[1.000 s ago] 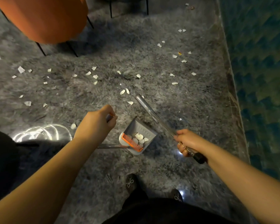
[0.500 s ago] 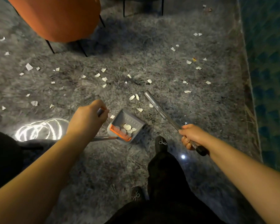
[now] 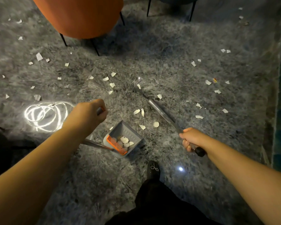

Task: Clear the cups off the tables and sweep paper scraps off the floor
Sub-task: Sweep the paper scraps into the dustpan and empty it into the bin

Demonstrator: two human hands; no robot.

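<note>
Single head-worn view, looking steeply down, close over hands [image 3: 88,112] and floor [image 3: 169,54]

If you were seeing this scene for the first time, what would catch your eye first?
Probably the white paper scraps strewn across the grey floor, and the bright looping glare on it at left. Next, the grey dustpan with its orange comb at centre, scraps already inside, flanked by the left hand gripping its handle and the right hand gripping the broom handle. An orange chair stands at top.

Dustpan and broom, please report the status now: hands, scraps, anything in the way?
Left hand grips dustpan handle, right hand grips broom. Some scraps in pan, many on floor. Orange chair ahead.
</note>
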